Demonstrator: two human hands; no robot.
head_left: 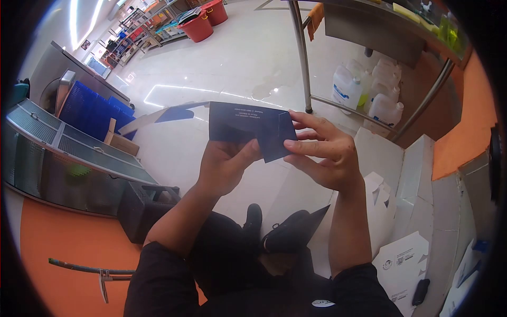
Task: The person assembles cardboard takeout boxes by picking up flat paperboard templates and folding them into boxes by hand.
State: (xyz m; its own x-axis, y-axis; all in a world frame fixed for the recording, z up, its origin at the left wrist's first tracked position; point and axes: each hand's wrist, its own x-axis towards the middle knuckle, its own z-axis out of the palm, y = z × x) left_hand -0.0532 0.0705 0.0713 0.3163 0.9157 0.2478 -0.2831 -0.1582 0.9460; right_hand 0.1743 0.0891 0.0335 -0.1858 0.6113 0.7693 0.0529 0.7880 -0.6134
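A dark blue folded card piece [237, 124] with small pale print is held up in front of me, and a long flap, white and blue, [163, 116] extends from its left side. My left hand [227, 161] grips its lower edge, with the thumb on the near face and the other fingers hidden behind. On the right, my right hand [322, 150] pinches the piece's right end between thumb and fingers. A dark pointed sheet [318, 219] rests near my shoes, below my hands.
White flat cartons [404, 264] lie at the lower right. Plastic jugs [346, 87] stand under a metal table at the upper right. Blue crates [92, 111] and a glass-topped unit [79, 148] are at left. Red tubs [196, 27] stand farther back.
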